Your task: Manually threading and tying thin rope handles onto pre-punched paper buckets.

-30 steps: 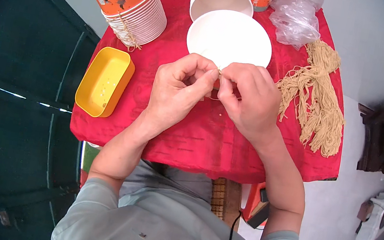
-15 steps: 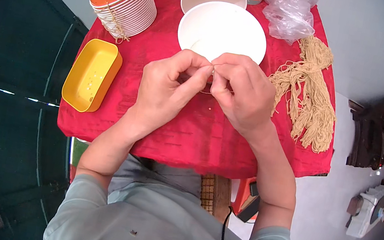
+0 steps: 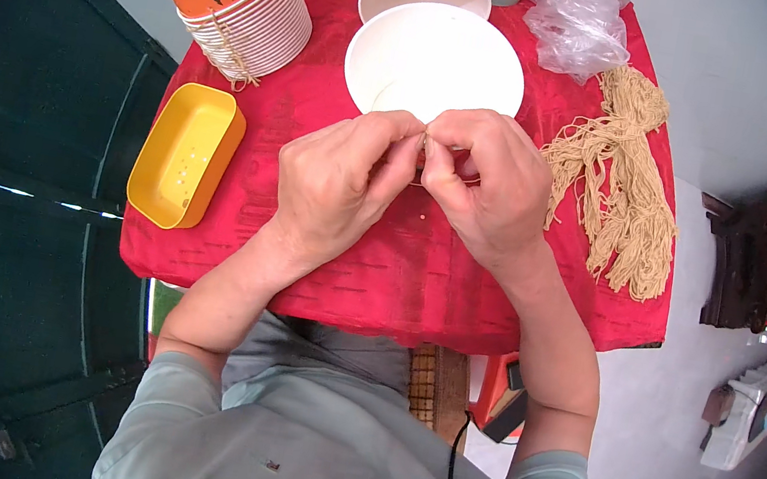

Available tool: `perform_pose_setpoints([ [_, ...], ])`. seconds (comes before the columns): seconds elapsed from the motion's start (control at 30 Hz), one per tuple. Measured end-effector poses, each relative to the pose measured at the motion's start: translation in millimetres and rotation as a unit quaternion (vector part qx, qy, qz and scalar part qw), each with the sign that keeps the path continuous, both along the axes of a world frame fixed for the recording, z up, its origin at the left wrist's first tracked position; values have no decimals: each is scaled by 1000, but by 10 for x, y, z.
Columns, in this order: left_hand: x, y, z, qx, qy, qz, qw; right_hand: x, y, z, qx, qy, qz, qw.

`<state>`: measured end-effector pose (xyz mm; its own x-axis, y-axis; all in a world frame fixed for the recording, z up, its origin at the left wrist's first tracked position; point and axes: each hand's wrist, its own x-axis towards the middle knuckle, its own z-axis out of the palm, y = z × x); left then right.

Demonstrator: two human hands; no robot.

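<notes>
My left hand (image 3: 336,169) and my right hand (image 3: 493,189) meet fingertip to fingertip over the table. Both are closed in a pinch on a thin tan string, which is mostly hidden by the fingers. A faint strand of it shows against the white round lid-like piece (image 3: 439,56) just beyond the hands. Below the pinch a bit of the string curves over the red cloth. One tiny pale bead (image 3: 423,217) lies on the cloth near my right hand.
A yellow tray (image 3: 155,151) with several small beads sits at the left. Behind it leans a stack of white paper tubs (image 3: 262,26) with an orange one on top. Tan string hanks (image 3: 632,180) and a clear plastic bag (image 3: 577,23) lie at the right of the red tablecloth (image 3: 375,289).
Both hands stay pinched together, the fingers shifting only slightly. The whole view has moved a little.
</notes>
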<state>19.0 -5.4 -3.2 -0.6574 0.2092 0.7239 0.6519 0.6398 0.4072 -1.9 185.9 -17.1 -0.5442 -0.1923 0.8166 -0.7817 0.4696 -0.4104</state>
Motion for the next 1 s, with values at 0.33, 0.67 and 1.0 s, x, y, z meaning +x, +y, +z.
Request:
perform_pose_setpoints([
  [0.33,-22,-215,253,294,-458,-157,824,27,37,27,-4,-54,34,998],
  [0.67,-93,-220,197,345,-468,-168,796,69,-23,45,-3,-56,26,998],
  [1.0,-82,-191,148,333,-453,-176,808,55,-41,2,-16,-58,5,998],
])
